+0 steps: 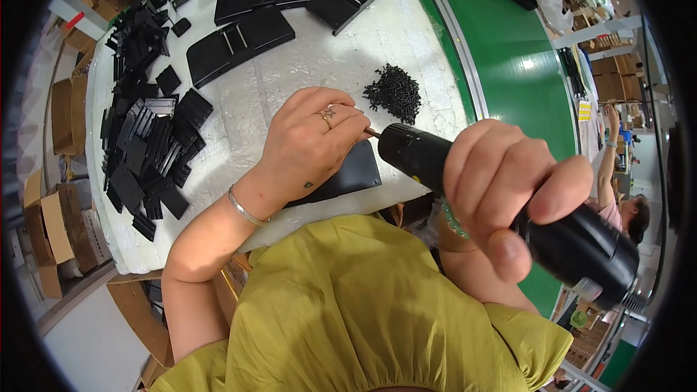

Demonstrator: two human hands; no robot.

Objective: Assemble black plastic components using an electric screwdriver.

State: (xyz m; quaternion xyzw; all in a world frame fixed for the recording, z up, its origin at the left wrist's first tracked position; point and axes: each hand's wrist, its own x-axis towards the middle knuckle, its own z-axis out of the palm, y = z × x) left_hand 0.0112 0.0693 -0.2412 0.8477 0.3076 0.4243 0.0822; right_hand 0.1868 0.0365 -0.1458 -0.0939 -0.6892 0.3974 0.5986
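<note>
My right hand [512, 181] is wrapped round a black electric screwdriver [417, 151], held tilted with its bit pointing left. The fingers of my left hand [308, 138] are pinched together at the tip of that bit; whatever lies between them is too small to make out. Below my left hand, a flat black plastic panel [348, 176] rests near the table's front edge, partly hidden by the hand. A heap of small black screws [393, 94] lies just beyond the bit.
Black plastic pieces [149, 145] are piled along the table's left side. Larger black panels [243, 42] lie at the back of the white-covered table [239, 120]. A green surface [501, 51] with a metal rail runs along the right. Cardboard boxes [62, 225] stand at left; another person [617, 210] is far right.
</note>
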